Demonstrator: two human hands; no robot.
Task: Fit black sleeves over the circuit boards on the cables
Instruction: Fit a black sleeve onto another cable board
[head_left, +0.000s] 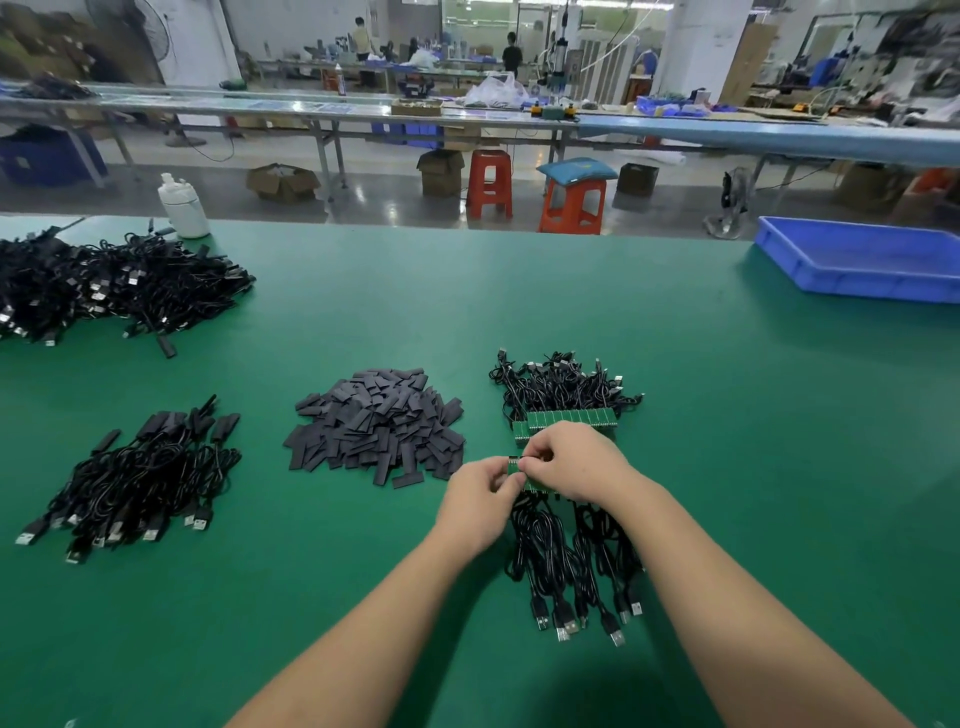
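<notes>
Green circuit boards (521, 469) on black cables (571, 561) lie near the tabletop's (727, 415) front edge — left hand (480, 493) and right hand (574, 462) both pinch them; black sleeves (376, 423) heaped just left.

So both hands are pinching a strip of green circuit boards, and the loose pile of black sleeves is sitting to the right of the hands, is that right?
Not quite. In the head view the pile of black sleeves lies to the left of the hands, not the right. The rest holds: the left hand and right hand both pinch the strip of green circuit boards.
</notes>
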